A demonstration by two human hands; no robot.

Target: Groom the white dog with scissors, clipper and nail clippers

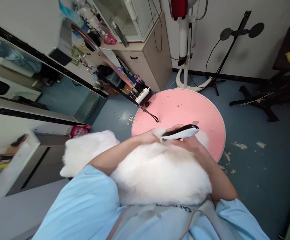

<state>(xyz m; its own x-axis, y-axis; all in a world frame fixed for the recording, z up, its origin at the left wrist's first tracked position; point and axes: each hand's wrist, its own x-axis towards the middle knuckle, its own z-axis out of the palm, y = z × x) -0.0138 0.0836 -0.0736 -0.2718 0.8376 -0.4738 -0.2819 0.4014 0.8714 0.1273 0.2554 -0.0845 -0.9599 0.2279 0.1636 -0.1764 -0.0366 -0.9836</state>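
Sleeves (92, 193) and grey apron (160, 218): mine, closest, apron against fur.
White animal (162, 180): between my arms, over the pink table's (195, 103) near side; coat looks full, so much likely remains.
Left hand (152, 136): partly hidden; I can't tell its grip.
Right hand (187, 143): fingers curled round the clipper (179, 133), head at fur.
Floor tufts (240, 145): some trimming seems done.

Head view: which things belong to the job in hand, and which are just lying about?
Seem part of the job:
- black-and-white clipper, in the right hand
- white fluffy animal, the left hand at its fur
- pink round table

Seem just lying about:
- metallic cylinder on the cabinet
- red package
- black stand by the wall
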